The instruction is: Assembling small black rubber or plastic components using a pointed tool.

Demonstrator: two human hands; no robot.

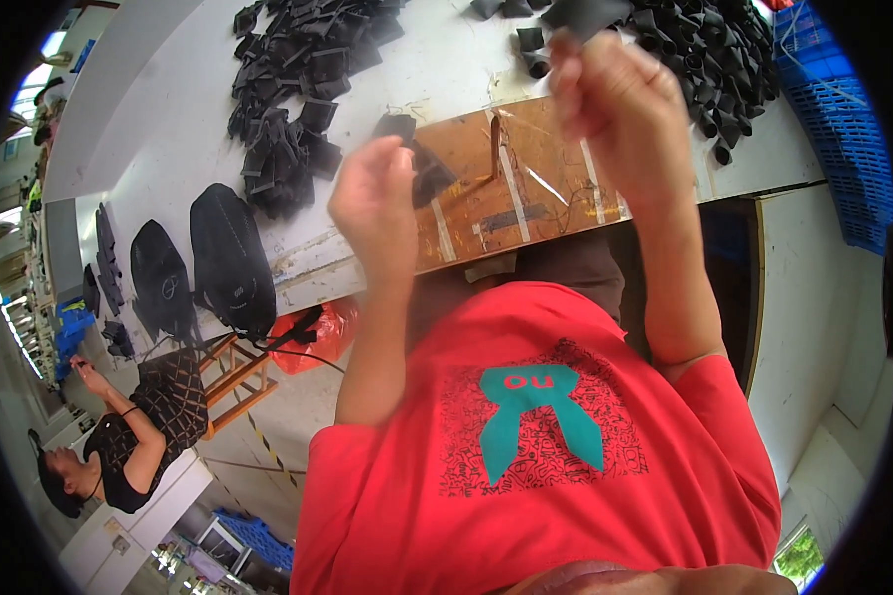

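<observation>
My left hand (pixel 375 193) is closed at the near edge of the worktable, its fingers pinched round a small flat black fabric piece (pixel 395 126). Another dark piece (pixel 431 177) lies beside its fingers, over a brown wooden board (pixel 541 149). Raised at the right, my right hand (pixel 625 119) is smeared by motion. Its fingertips meet a blurred black fabric piece (pixel 587 14) at the top of the view, and the fingers look closed on it. The far ends of both pieces are hard to make out.
A heap of flat black pieces (pixel 303 89) lies at left; a pile of tube-shaped black pieces (pixel 709 59) lies at right. Two black pouches (pixel 230 260) rest by the table's left end. A blue crate (pixel 833 119) stands at right. Another person (pixel 134 436) sits at left.
</observation>
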